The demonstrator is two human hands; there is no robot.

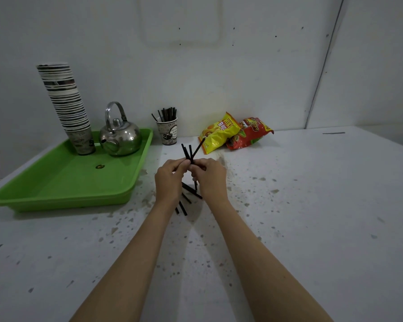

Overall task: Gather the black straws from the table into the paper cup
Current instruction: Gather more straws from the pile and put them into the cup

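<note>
Both hands, the left hand [170, 174] and the right hand [208, 175], met above the worktop [300, 205], pinching a fanned bunch of black straws [191, 151]. More loose straws [188, 194] lay beneath them. Behind stood the paper cup [168, 133], already holding straws.

Desk [289, 217]: tray [63, 184] at my left, carrying a stack of paper cups [66, 105] at its far left and a kettle [120, 133] just right of the stack. Paper cup [168, 132] just right of the tray, against the wall, straws [166, 113] standing in it. Two snack bags [237, 133] right of that cup. Near me at centre, my left grip [170, 175] and right grip [209, 175] meet on a bunch of straws [191, 151]; loose straws [189, 198] lie below, between my wrists.
</note>
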